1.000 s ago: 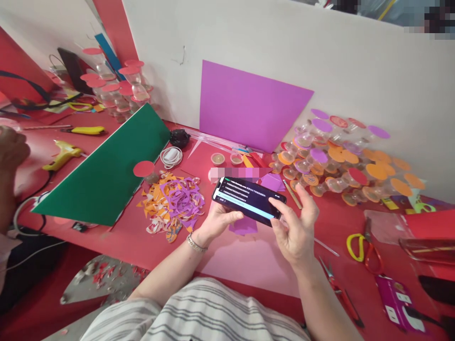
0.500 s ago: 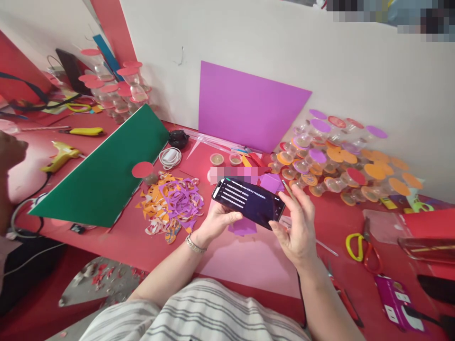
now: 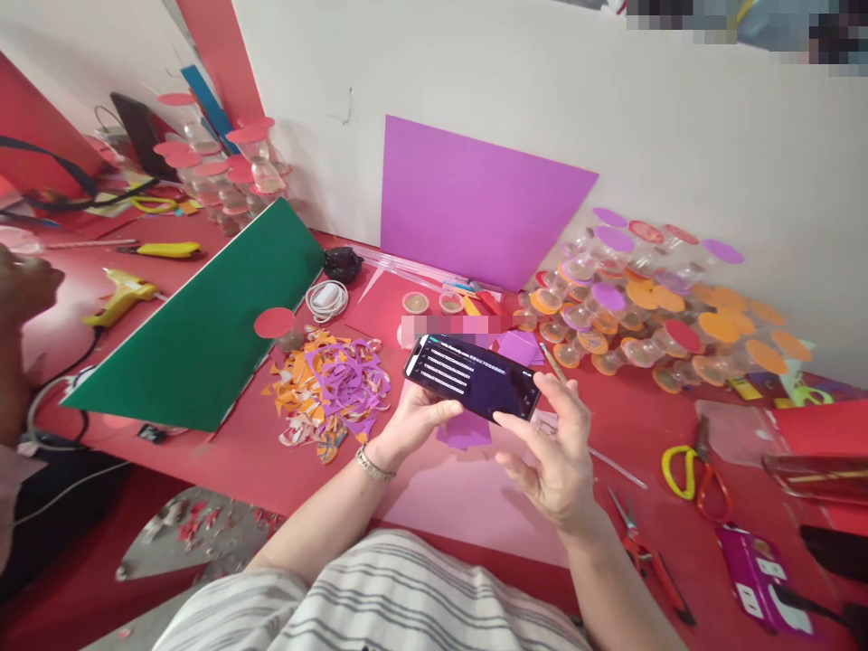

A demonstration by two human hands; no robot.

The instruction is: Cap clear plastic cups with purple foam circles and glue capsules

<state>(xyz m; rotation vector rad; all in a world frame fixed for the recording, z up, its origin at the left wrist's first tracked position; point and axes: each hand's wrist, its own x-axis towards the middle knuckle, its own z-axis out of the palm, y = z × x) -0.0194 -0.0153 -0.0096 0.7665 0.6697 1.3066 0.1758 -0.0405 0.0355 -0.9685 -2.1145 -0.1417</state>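
A dark smartphone [image 3: 475, 378], held sideways and slightly tilted, has rows of white text on the left part of its screen. My left hand [image 3: 420, 420] grips its left end, thumb along the lower edge. At the right end, my right hand [image 3: 552, 452] has its fingers apart, with one fingertip at the screen's lower edge and the thumb away from the phone. Beneath the phone lie purple paper pieces [image 3: 467, 429] on a pink sheet [image 3: 467, 502]. Left of my hands is a heap of orange and purple paper scraps [image 3: 332, 384].
Hourglass-shaped pieces with coloured discs [image 3: 630, 298] crowd the right back. A green board [image 3: 203, 334] leans at left, near a yellow glue gun [image 3: 122, 298]. Scissors [image 3: 698, 470] and red-handled pliers [image 3: 641, 547] lie at right. Another person's hand [image 3: 27, 280] shows at far left.
My right thumb has come off the phone's lower edge, and a fingertip has moved left along the screen. The text rows have shifted. My left hand keeps its hold.
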